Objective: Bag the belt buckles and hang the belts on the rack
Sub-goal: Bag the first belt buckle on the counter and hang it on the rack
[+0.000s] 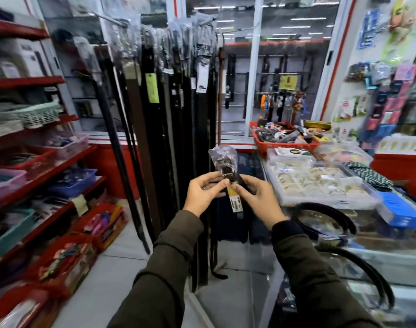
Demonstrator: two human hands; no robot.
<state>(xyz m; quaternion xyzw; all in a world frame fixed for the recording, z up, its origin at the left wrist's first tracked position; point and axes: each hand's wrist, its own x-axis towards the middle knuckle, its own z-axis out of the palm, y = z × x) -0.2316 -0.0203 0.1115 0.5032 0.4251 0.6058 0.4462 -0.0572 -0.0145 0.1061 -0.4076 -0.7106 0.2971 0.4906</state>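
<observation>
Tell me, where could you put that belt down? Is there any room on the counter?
Hardly any. The counter holds a ring tray, a red basket, a blue box and loose belts. Only the bare glass at its near corner, below those belts, looks free. The shelves on the left are packed. The floor between shelves and hanging belts is open.

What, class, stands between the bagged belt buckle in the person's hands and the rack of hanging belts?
Nothing visible. Both hands hold the dark belt's buckle, inside its clear plastic bag, directly in front of the tall rack of hanging black and brown belts, with only open air between them. The glass counter lies off to the right.
</observation>
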